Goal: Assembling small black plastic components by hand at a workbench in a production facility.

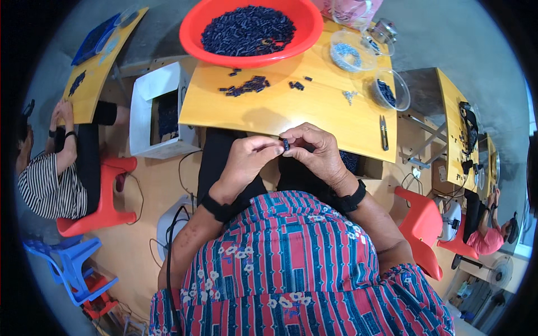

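Note:
Just off the table's front edge, my two hands meet in front of my body. My right hand (318, 152) pinches a small dark blue, tube-like piece (286, 144) between thumb and index finger. My left hand (247, 161) has its thumb and fingertips closed against the same piece from the other side. Similar dark pieces (249, 85) lie loose on the yellow table (216, 115), with a smaller group (296, 85) beside them. A large red basin (189, 31) behind them holds a heap of such pieces (246, 31).
To the right are a clear tub of light blue parts (346, 57), a clear tub of dark pieces (386, 94), silver bits (350, 97) and black-handled snips (384, 133). A white carton (147, 101) stands left. People sit at side tables, one in a striped shirt (59, 187).

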`<state>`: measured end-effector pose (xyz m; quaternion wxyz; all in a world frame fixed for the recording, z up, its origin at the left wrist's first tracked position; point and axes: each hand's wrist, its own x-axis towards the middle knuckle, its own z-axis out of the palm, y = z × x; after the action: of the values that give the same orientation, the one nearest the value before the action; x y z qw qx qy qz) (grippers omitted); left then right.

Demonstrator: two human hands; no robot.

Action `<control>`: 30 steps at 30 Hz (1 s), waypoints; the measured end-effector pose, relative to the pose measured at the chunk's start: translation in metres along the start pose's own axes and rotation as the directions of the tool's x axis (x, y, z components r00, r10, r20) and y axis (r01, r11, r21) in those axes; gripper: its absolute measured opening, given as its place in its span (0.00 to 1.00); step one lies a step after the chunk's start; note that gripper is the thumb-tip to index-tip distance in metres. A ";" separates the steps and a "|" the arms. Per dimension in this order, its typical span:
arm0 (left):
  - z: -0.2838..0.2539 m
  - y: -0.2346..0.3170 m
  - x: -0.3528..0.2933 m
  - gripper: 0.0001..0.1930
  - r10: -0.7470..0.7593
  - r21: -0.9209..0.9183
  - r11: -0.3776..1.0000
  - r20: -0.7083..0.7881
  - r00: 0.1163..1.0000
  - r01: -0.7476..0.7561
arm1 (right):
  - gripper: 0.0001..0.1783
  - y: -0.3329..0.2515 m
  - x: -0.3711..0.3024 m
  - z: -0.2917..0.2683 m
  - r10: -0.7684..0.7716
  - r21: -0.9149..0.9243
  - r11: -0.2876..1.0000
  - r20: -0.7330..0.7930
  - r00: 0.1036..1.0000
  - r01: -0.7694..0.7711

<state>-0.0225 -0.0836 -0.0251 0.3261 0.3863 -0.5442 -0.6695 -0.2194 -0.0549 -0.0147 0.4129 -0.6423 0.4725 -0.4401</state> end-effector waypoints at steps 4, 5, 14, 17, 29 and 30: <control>-0.006 -0.003 -0.005 0.11 -0.018 0.011 1.000 -0.045 0.999 0.019 | 0.18 0.003 0.000 -0.014 0.019 0.055 0.998 -0.094 0.995 -0.013; -0.007 -0.005 -0.005 0.11 -0.023 0.008 1.000 -0.039 0.999 0.024 | 0.18 0.003 -0.001 -0.021 0.003 0.014 1.000 -0.115 0.993 -0.001; -0.012 -0.017 -0.002 0.09 -0.085 0.046 0.995 -0.042 0.996 0.086 | 0.16 0.002 -0.005 -0.066 0.014 -0.160 0.985 -0.321 0.947 -0.069; -0.012 -0.019 -0.007 0.09 -0.087 0.042 0.995 -0.041 0.995 0.089 | 0.15 0.018 0.004 -0.095 0.002 -0.202 0.971 -0.518 0.855 -0.125; -0.016 -0.021 -0.004 0.09 -0.157 0.054 0.986 0.007 0.988 0.156 | 0.15 0.046 0.028 -0.169 -0.134 -0.539 0.790 -0.616 0.776 -0.291; -0.017 -0.021 -0.002 0.09 -0.161 0.045 0.986 0.013 0.987 0.161 | 0.15 0.049 0.029 -0.159 -0.158 -0.478 0.857 -0.598 0.786 -0.191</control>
<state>-0.0073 -0.0854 -0.0476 0.2577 0.4304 -0.5286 -0.6848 -0.3784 -0.1120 -0.0127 0.0520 -0.5442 0.6867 -0.4791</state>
